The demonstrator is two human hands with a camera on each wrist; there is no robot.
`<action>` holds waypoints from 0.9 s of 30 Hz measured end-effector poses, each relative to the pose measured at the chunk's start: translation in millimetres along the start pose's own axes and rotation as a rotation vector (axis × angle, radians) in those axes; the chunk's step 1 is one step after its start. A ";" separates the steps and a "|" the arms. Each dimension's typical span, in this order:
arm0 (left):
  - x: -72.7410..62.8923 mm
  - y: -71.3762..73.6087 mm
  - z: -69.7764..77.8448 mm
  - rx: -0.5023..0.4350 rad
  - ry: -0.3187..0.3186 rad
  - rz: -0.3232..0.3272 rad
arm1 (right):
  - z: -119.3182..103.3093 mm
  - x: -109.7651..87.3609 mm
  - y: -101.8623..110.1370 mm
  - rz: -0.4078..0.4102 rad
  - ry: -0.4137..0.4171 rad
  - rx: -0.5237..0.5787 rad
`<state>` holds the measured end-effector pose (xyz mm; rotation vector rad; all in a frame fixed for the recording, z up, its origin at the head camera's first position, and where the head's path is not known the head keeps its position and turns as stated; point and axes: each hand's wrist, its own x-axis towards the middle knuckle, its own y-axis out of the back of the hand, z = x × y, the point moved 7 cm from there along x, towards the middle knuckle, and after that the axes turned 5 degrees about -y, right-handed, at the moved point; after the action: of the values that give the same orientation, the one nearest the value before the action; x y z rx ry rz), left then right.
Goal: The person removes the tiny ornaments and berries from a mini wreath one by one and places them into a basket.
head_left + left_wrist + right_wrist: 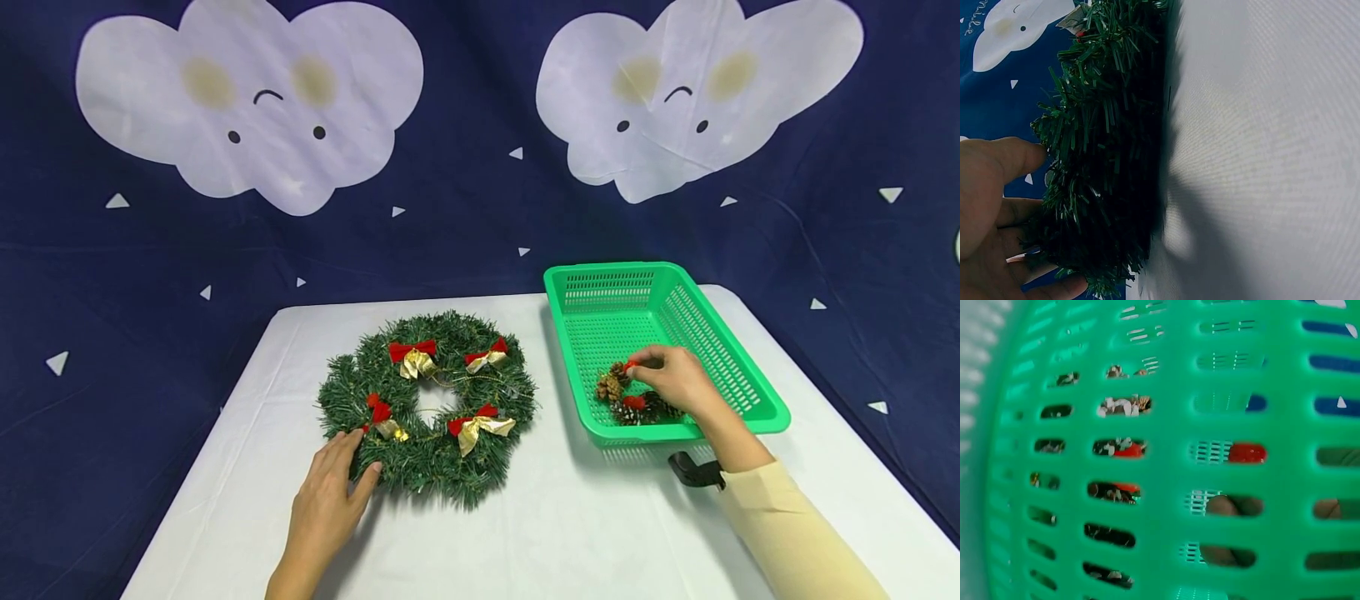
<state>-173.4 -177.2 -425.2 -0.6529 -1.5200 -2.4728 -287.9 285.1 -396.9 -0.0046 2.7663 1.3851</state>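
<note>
A green tinsel wreath (450,467) with several red-and-gold bows lies flat on the white table. At its near left edge, my left hand (322,496) rests with fingers spread and relaxed; in the left wrist view its fingers (1019,159) touch the green bristles. Inside the green plastic basket (750,400), my right hand (675,379) pinches a small red ornament (630,366) between thumb and fingertips. Pine cones (611,385) with red bits lie beneath it at the basket's near end. In the right wrist view, the basket wall hides most of that hand.
The white tablecloth (525,533) covers the table. Below the right forearm a black strap end (696,471) from the wrist camera shows beside the basket. A dark blue backdrop (465,242) with white clouds hangs behind.
</note>
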 end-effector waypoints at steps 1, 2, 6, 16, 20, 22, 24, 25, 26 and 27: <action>-0.1 0.0 0.0 0.000 0.001 -0.002 | 0.6 0.2 0.1 -0.002 0.002 -0.004; -0.2 0.0 0.0 -0.001 0.002 -0.003 | 1.0 0.2 0.0 -0.007 0.002 -0.005; -0.6 0.3 0.1 -0.003 0.003 -0.003 | 1.8 1.4 0.0 -0.014 0.009 -0.008; -0.8 0.8 0.4 -0.008 0.002 0.002 | -0.1 -1.8 2.5 -0.004 -0.002 -0.004; -0.5 1.0 0.4 -0.010 0.004 0.003 | -6.2 -5.3 4.5 0.007 0.001 0.006; -0.5 1.1 0.2 -0.010 0.006 0.003 | -10.5 -7.3 5.6 0.018 0.006 0.007; -0.6 0.8 0.1 -0.008 0.007 0.000 | -15.6 -9.5 6.5 0.032 0.011 0.007; -0.8 0.7 0.0 -0.008 0.009 -0.001 | -18.0 -10.4 6.9 0.040 0.013 0.005; -1.0 0.6 -0.1 -0.007 0.011 -0.003 | -21.0 -11.6 7.1 0.047 0.017 0.005; -1.2 0.4 -0.3 -0.007 0.013 -0.005 | -23.5 -12.3 7.2 0.055 0.024 0.005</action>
<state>-172.2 -177.7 -425.5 -0.6336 -1.5109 -2.4818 -276.7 270.3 -376.5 0.0554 2.8098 1.3994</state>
